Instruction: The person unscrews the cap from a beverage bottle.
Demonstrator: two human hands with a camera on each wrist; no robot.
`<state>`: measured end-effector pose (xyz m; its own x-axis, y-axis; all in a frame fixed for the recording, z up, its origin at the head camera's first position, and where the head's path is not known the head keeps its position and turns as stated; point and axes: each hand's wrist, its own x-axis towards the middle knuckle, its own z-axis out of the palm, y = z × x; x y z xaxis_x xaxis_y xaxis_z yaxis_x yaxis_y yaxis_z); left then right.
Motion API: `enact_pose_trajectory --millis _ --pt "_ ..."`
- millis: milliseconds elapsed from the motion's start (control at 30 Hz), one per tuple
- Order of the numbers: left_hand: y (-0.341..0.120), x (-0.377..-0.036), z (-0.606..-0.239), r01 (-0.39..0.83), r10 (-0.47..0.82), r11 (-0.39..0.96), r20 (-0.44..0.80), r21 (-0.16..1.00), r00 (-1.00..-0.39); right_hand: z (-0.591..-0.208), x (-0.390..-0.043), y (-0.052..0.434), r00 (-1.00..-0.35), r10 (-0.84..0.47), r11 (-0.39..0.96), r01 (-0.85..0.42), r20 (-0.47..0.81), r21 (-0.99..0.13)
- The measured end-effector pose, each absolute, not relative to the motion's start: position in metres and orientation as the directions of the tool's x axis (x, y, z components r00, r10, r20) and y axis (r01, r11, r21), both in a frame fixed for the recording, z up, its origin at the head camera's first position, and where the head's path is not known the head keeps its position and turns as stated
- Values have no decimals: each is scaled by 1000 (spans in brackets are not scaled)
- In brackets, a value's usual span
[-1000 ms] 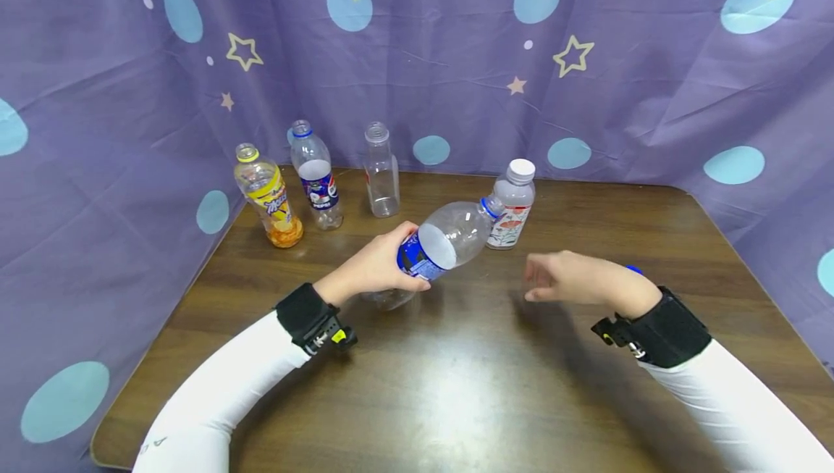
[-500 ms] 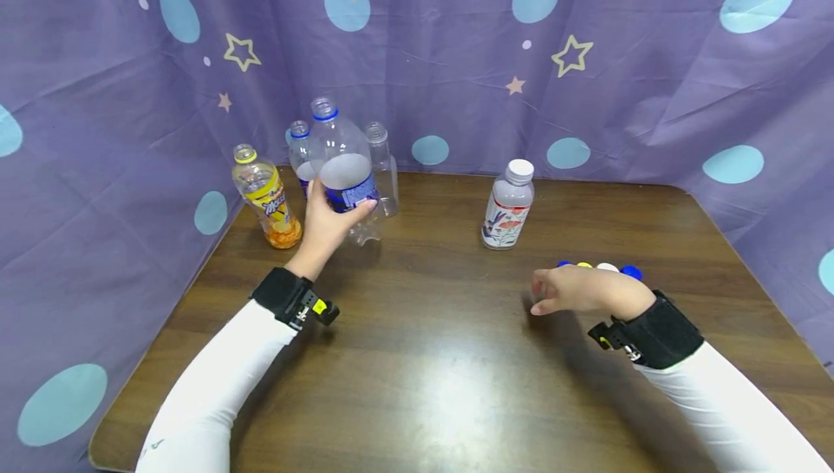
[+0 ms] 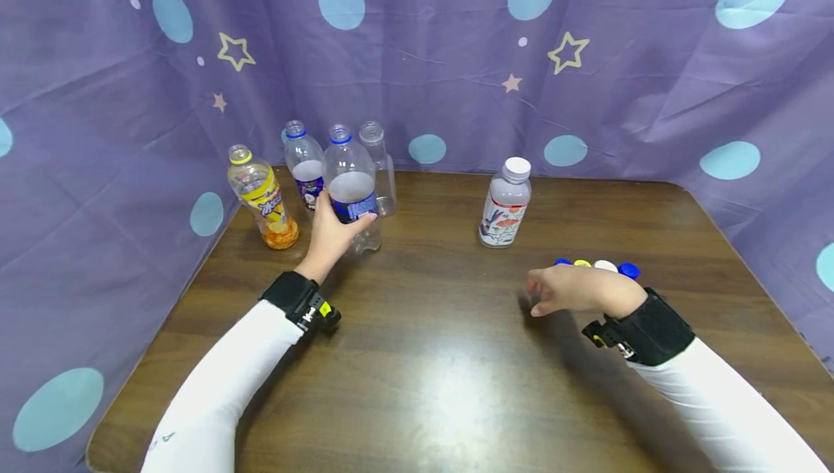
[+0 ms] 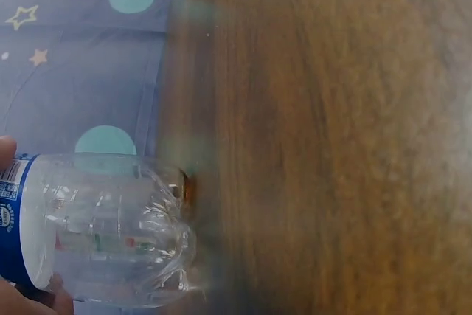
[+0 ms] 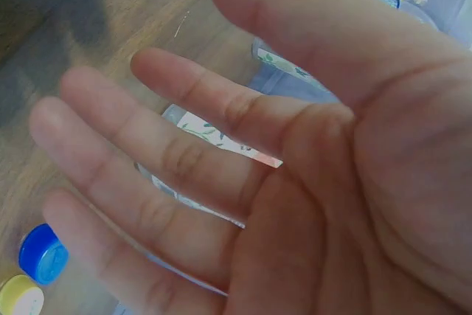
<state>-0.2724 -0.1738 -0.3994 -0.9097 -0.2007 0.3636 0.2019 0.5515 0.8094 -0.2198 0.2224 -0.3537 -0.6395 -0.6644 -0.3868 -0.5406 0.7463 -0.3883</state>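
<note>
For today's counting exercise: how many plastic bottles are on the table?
5. Four cluster at the far left: a yellow-label bottle, a Pepsi bottle, a clear bottle, and the blue-label bottle gripped by the left hand. A white-capped bottle stands alone mid-table.

Purple curtain (image 3: 651, 60), blue dots, cream stars. Table (image 3: 456, 357) dark brown woodgrain. Held bottle (image 3: 350, 183) clear, blue label. Caps (image 3: 596, 266) blue, yellow, possibly white.
</note>
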Motion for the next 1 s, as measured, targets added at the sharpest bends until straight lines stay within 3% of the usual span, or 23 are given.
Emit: enact_pose_trajectory --millis 233,400,500,600,667,733,800,867,933,1000 --pt "-173 -270 -393 202 -206 547 364 812 -908 -353 -222 215 -641 -685 728 -591 -346 -347" --pt "-170 -260 -379 269 -217 565 455 780 -864 -350 -220 213 -652 -653 757 -553 -385 -347" --pt "-165 -249 -362 357 -224 601 579 716 -784 -350 -218 214 -657 -643 766 -543 -393 -344" --pt "-158 -239 -342 473 -202 649 734 596 -648 -351 -218 216 -658 -647 762 -550 -384 -343" --pt "-153 -232 -329 542 -157 673 814 503 -560 -351 -217 217 -659 -651 759 -552 -377 -345" --pt "-146 -225 -320 607 -78 669 853 428 -516 -351 -217 217 -658 -654 756 -552 -372 -352" --pt "-138 -218 -315 632 43 669 829 390 -558 -351 -217 217 -659 -654 756 -546 -371 -362" --pt "-130 -213 -315 606 198 690 702 396 -684 -351 -217 218 -656 -661 749 -548 -364 -372" --pt "-124 -209 -319 547 374 755 448 361 -812 -352 -218 219 -654 -669 741 -553 -354 -380" --pt "-121 -206 -327 502 501 818 81 280 -861 -353 -218 220 -649 -685 726 -572 -332 -382"
